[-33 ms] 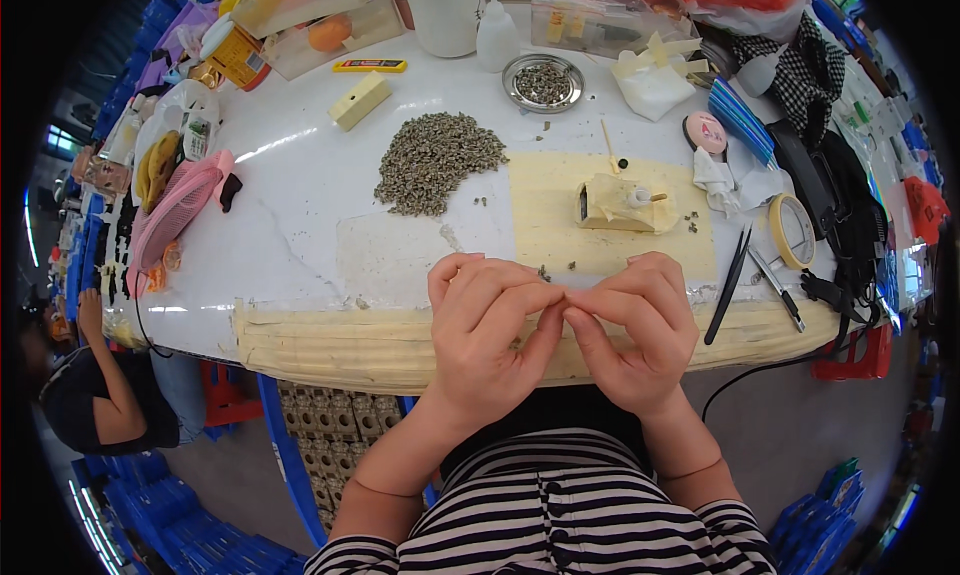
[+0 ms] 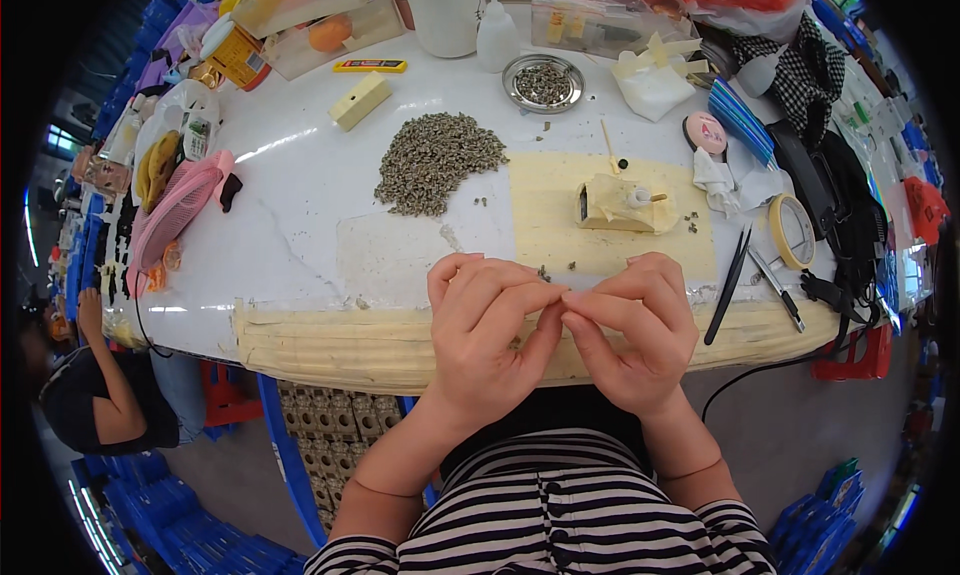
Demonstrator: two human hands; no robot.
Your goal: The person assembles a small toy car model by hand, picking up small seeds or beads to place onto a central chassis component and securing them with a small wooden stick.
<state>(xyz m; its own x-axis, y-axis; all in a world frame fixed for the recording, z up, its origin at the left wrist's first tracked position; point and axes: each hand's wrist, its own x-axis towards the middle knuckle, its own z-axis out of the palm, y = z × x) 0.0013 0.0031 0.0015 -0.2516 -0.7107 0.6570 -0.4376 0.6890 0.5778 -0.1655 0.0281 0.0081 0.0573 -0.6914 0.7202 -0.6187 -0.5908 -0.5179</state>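
Observation:
At the table's near edge, my left hand (image 2: 495, 340) and my right hand (image 2: 640, 335) meet fingertip to fingertip. Both are closed in a pinch, and whatever lies between the tips is hidden or too small to make out. A few small metal parts (image 2: 543, 274) lie just beyond my fingers on a yellowish sheet (image 2: 540, 215). Farther off to the left is a large heap of small grey metal parts (image 2: 440, 165). A tape-wrapped block (image 2: 615, 205) with a white nozzle-like piece on top stands beyond my right hand.
Black tweezers (image 2: 728, 287), a craft knife (image 2: 778, 280) and a masking tape roll (image 2: 792, 231) lie to the right. A round metal dish (image 2: 543, 83) of parts, a squeeze bottle (image 2: 497, 35) and a cream block (image 2: 360, 101) stand farther back. Another person's arm (image 2: 115, 375) shows at far left.

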